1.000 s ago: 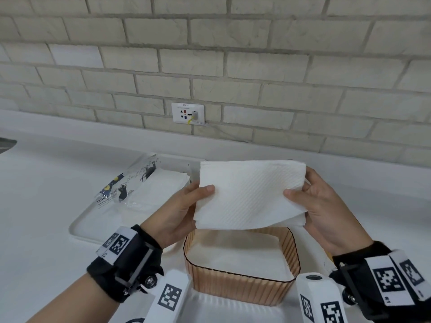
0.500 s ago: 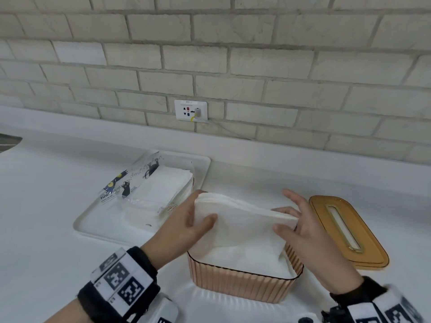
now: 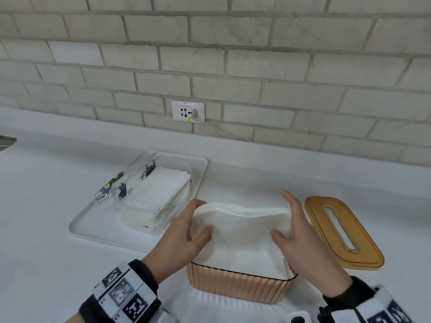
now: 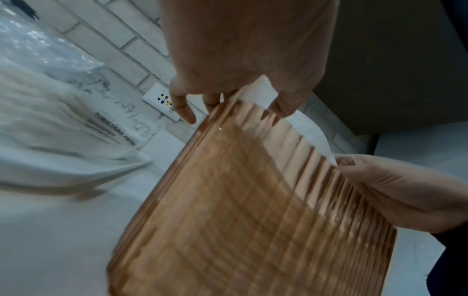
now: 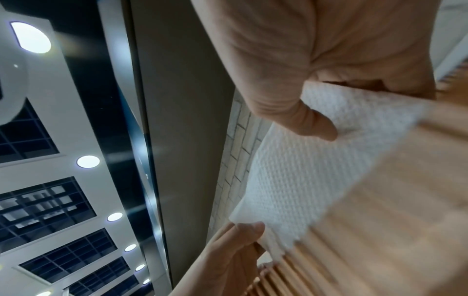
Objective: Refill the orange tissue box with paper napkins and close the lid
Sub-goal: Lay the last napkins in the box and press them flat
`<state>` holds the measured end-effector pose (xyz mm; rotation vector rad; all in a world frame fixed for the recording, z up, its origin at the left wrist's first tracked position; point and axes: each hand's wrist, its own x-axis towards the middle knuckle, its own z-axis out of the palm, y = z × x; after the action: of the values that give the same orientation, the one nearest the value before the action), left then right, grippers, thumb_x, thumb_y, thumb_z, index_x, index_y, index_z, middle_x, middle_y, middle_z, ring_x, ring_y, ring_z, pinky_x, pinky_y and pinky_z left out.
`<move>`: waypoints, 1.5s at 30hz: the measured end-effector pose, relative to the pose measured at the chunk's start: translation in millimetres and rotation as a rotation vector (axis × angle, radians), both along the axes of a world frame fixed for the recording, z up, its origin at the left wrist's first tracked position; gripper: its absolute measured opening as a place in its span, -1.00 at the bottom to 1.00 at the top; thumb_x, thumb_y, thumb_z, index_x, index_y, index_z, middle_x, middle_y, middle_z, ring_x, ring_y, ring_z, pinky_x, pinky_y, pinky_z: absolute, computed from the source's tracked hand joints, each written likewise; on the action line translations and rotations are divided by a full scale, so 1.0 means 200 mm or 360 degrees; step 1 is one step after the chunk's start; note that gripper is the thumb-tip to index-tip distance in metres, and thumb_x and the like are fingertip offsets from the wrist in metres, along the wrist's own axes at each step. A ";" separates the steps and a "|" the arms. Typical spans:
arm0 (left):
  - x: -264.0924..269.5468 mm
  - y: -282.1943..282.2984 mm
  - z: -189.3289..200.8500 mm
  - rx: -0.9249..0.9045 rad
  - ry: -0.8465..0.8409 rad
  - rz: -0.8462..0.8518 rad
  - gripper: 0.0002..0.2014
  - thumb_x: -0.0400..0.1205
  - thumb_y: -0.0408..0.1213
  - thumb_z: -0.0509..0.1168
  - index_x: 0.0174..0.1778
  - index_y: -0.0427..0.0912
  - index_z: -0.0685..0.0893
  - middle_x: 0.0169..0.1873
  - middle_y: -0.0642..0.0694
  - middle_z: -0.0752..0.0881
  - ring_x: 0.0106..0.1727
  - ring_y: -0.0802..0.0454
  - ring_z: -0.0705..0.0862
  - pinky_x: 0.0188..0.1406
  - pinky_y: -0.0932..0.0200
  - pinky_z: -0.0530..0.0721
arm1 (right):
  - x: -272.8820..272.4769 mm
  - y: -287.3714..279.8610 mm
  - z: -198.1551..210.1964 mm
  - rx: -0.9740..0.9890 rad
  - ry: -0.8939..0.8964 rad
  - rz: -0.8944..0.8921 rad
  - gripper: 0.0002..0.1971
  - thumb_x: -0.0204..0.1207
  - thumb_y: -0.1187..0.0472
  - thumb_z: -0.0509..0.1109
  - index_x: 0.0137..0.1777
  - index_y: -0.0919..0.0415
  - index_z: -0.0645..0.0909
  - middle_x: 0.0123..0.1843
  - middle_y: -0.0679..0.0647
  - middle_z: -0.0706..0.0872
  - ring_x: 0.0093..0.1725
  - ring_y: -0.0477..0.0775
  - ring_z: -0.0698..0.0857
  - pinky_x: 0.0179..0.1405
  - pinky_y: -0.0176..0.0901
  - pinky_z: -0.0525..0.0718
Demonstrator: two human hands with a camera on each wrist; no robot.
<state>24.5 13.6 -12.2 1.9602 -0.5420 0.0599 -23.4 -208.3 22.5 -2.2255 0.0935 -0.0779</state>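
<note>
The left hand [image 3: 186,231] and right hand [image 3: 295,236] are each pinching an end of the napkins [image 3: 240,227], thumbs on top, sagging into the box [image 3: 240,287] at the counter's [image 3: 46,252] near edge. The lid [image 3: 345,231] is lying just right.

The orange tissue box [image 3: 240,285] has ribbed sides and stands open. A white napkin stack [image 3: 240,227] sits in its top. Its orange lid [image 3: 345,231] lies flat beside it.
</note>
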 end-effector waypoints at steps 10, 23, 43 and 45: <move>0.01 0.01 0.02 -0.0104 0.0004 0.0028 -0.71 0.52 0.04 0.23 0.12 0.07 0.50 -0.05 0.21 0.67 -0.06 0.18 0.68 -0.15 0.15 0.70 | -0.02 0.00 0.04 0.0095 -0.0037 -0.0083 -0.28 0.58 0.29 0.32 0.59 -0.17 0.03 0.40 0.24 0.51 0.03 -0.01 0.63 0.06 -0.21 0.54; 0.12 -0.07 0.08 0.0934 0.0039 0.0140 -0.35 0.64 -0.32 0.19 0.61 0.06 0.06 -0.38 -0.01 0.63 -0.25 0.01 0.60 0.10 0.15 0.48 | 0.01 0.02 0.06 -0.0444 0.0468 0.0159 -0.16 0.58 0.36 0.23 0.63 -0.04 -0.27 -0.42 0.02 0.43 -0.53 -0.12 0.40 -0.64 -0.43 0.37; 0.13 -0.05 0.18 0.1615 0.0283 -0.0476 -0.34 0.44 -0.04 0.51 0.47 0.28 0.46 0.35 0.21 0.44 0.35 0.15 0.48 0.46 -0.10 0.30 | 0.07 0.03 0.04 -0.1196 0.0422 0.0696 -0.37 0.42 -0.03 0.47 0.47 -0.29 0.32 0.38 -0.14 0.42 0.41 0.00 0.41 0.35 0.09 0.41; 0.14 -0.08 0.15 0.1759 0.0244 -0.0476 -0.36 0.48 -0.09 0.49 0.47 0.28 0.45 0.37 0.16 0.44 0.38 0.08 0.47 0.47 -0.14 0.24 | 0.08 0.02 0.00 -0.1162 0.0514 0.0686 -0.37 0.42 -0.03 0.48 0.46 -0.32 0.32 0.34 -0.15 0.45 0.37 0.02 0.45 0.30 0.12 0.47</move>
<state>52.6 -1.9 18.4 2.8664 -0.8642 -0.7117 -6.7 -203.4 22.5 -2.9116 -0.2846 0.5682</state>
